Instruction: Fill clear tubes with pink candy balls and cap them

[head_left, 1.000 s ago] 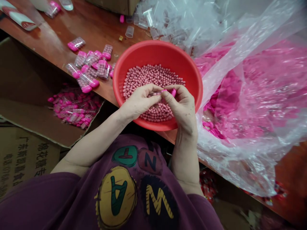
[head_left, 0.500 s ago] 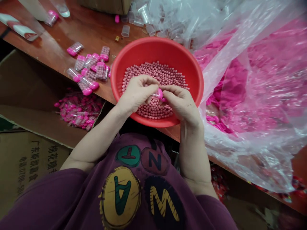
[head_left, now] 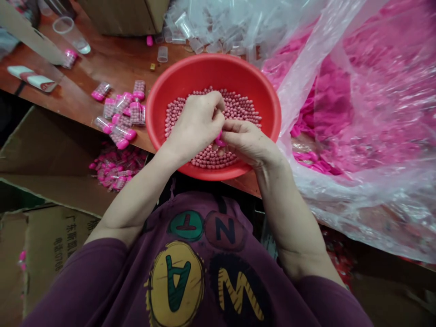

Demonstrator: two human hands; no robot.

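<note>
Over the red bowl (head_left: 156,97), my left hand (head_left: 198,119) and my right hand (head_left: 250,140) meet with curled fingers. Between them is a small plastic bottle with a bright pink cap (head_left: 220,140); most of its clear body is hidden behind my left hand. The thumb and fingers of my right hand pinch the cap side. Small round pink candy balls (head_left: 213,161) fill the bottom of the bowl below both hands.
Filled pink-capped bottles (head_left: 121,113) lie left of the bowl, and more sit in a cardboard box (head_left: 51,154) below. Clear empty bottles (head_left: 190,34) are heaped behind. Right of the bowl spreads a plastic bag (head_left: 303,91) of pink pieces. A plastic cup (head_left: 73,36) stands far left.
My left hand has rolled over the bottle, its back now upward, covering the clear body. My right hand stays at the cap. The view has shifted slightly.
</note>
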